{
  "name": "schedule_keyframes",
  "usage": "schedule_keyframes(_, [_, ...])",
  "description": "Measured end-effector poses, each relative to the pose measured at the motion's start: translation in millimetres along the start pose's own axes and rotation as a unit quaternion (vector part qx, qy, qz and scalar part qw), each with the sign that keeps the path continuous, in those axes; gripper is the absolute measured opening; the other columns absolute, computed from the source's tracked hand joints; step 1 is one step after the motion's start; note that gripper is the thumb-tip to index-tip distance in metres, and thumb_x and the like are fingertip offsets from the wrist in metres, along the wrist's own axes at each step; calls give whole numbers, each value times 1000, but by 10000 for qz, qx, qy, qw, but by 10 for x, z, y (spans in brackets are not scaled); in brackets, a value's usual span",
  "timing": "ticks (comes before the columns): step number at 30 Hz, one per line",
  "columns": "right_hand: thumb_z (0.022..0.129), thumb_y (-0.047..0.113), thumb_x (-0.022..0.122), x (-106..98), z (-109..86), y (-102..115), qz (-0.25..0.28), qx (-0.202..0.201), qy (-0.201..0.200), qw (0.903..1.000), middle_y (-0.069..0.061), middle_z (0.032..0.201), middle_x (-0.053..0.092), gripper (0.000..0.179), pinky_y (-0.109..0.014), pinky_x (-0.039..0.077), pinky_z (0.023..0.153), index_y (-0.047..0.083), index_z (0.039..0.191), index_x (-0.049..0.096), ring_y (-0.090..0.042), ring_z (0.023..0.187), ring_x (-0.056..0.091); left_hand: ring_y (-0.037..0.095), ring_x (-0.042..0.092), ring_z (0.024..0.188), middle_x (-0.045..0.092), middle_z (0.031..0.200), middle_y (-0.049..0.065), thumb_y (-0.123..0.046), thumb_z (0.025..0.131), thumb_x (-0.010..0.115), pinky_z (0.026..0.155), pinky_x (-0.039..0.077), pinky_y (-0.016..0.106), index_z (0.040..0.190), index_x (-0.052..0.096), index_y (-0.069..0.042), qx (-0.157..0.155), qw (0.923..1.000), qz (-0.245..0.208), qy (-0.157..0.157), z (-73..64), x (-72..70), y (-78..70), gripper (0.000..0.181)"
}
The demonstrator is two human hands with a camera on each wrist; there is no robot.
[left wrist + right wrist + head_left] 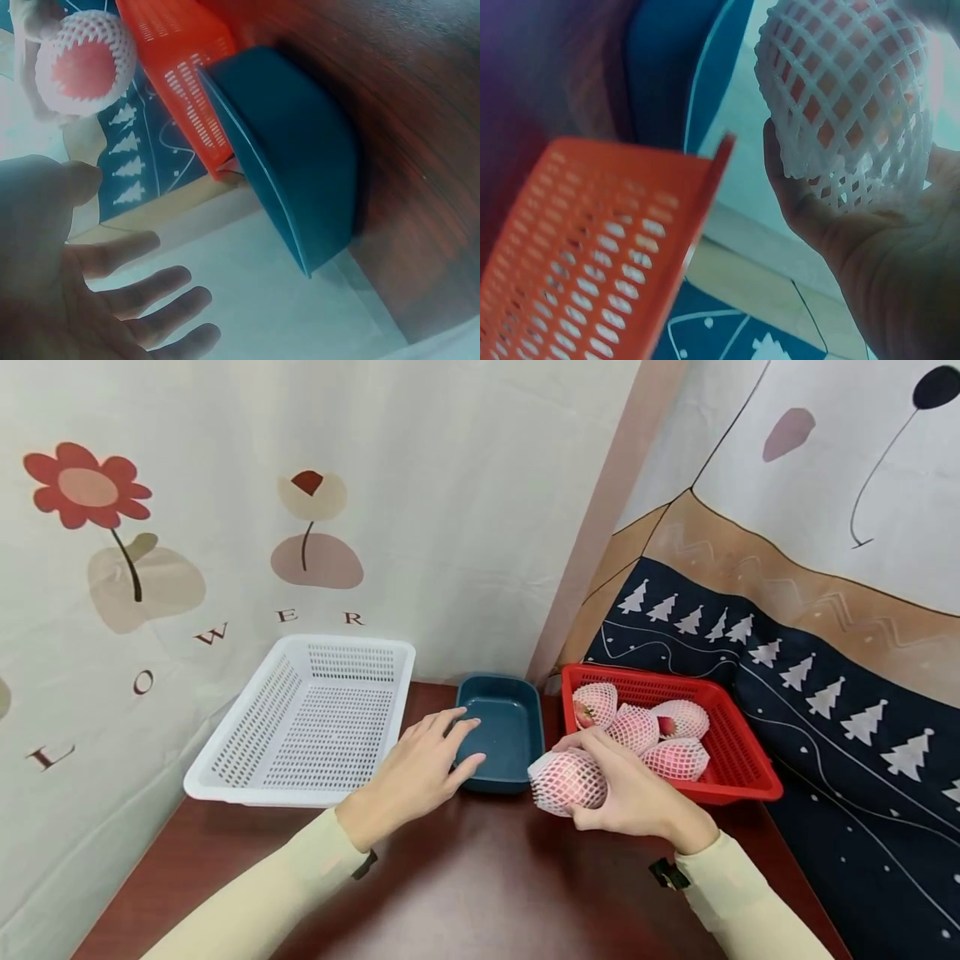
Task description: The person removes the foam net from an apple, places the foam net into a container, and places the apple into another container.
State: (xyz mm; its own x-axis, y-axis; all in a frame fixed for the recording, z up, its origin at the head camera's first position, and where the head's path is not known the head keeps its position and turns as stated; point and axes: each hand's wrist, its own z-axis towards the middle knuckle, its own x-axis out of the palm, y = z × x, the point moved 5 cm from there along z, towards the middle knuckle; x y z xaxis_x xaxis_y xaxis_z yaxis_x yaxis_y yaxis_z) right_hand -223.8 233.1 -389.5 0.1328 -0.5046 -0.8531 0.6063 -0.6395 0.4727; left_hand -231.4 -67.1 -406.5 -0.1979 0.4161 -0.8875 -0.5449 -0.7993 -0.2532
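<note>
In the head view my right hand (626,789) grips a reddish round fruit in a white foam net (568,782), held up at the near left side of the red basket (723,752). The right wrist view shows the netted fruit (847,97) close up, fingers and thumb around it; its kind is hidden by the net. My left hand (420,764) hovers over the left side of the dark blue tray (506,739), its fingers spread and holding nothing. Several more netted fruits (678,758) lie in the red basket, and red tips show on some.
A white perforated basket (341,718) stands on the left of the dark red-brown table (480,877). Behind the containers hangs a printed curtain (465,527), with a dark blue tree-patterned part (810,760) along the right side.
</note>
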Motion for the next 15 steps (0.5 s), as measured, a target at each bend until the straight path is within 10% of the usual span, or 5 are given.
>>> schedule_keyframes(15, [83,38,93,548,-25,74,616,103,665,9958,14,143,65,75,-29,67,97,37,152,61,-8,121,67,48,68,148,67,164,23,-45,111,78,119,59,68,155,71,-8,-27,9995,133,-299,-222,-73,145,58])
